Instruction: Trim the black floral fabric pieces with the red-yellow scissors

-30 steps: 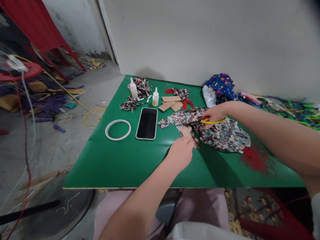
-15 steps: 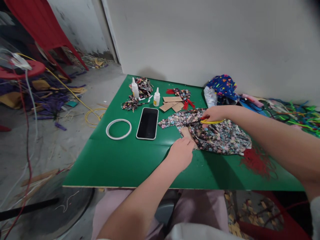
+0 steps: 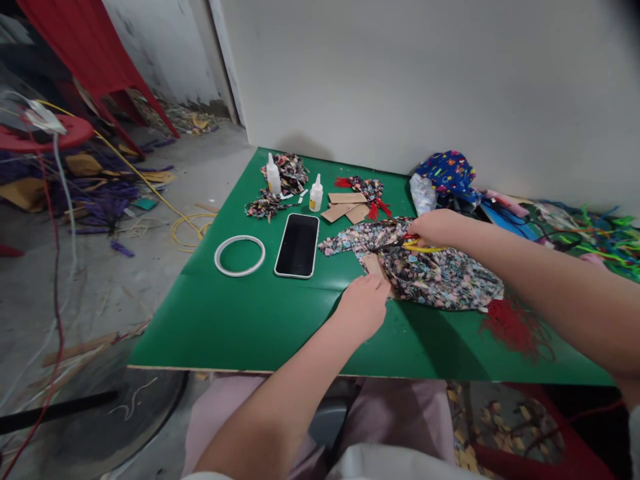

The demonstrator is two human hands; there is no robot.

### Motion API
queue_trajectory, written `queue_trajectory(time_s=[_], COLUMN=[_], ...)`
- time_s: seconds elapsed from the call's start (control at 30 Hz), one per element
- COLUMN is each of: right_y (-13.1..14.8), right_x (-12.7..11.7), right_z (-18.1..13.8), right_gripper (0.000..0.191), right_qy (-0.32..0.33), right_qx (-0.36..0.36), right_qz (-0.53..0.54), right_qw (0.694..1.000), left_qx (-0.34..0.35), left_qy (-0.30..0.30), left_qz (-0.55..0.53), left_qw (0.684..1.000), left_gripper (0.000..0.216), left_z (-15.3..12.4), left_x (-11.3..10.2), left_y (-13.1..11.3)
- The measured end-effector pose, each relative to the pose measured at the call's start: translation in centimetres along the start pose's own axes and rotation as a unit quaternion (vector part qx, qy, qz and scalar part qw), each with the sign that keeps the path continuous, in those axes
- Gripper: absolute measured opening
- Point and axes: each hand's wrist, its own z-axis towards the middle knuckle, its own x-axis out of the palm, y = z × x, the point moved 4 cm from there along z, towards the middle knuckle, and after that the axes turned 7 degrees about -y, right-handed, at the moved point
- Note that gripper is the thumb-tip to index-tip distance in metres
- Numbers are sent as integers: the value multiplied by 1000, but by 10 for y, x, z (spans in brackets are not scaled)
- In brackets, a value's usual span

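A piece of dark floral fabric lies spread on the green table. My right hand is closed on scissors with yellow and red handles, their blades down in the fabric. My left hand rests on the fabric's near edge, fingers curled, pressing a brown cardboard piece and the cloth to the table.
A black phone, a white ring, two glue bottles, cardboard pieces, fabric scraps and red thread lie on the table. A blue patterned cloth and coloured wires sit at the far right. Clutter covers the floor at left.
My right hand with the scissors has shifted slightly along the fabric. My left hand stays on the cloth's near edge. The view has drifted a little.
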Motion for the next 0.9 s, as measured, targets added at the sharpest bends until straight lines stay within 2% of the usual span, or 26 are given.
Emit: queue_trajectory(time_s=[0.07,0.2,0.3,0.5,0.73,0.9], right_y=[0,-2,-3,-5,-10,-9], right_x=[2,11,19,24,26,29], right_z=[-3,-6,-5,4,13,24], right_gripper=[34,60,70,70,60,55], right_qy=[0,19,31,43,78,65], right_qx=[6,-2,-19,-49,-94,-106], right_qz=[1,32,60,104,167,167], right_qw=[1000,999,998,992,978,978], left_qx=[-1,-1,-1,2,11,13], left_qy=[-1,0,-1,-5,-14,-14], left_qz=[1,2,4,9,12,9], left_qw=[1000,1000,1000,1000,1000,1000], left_gripper=[28,26,23,24,22,20], left_z=[0,-1,0,-1,-1,-2], left_x=[-1,-1,1,1,1,2], left_y=[0,0,0,0,0,1])
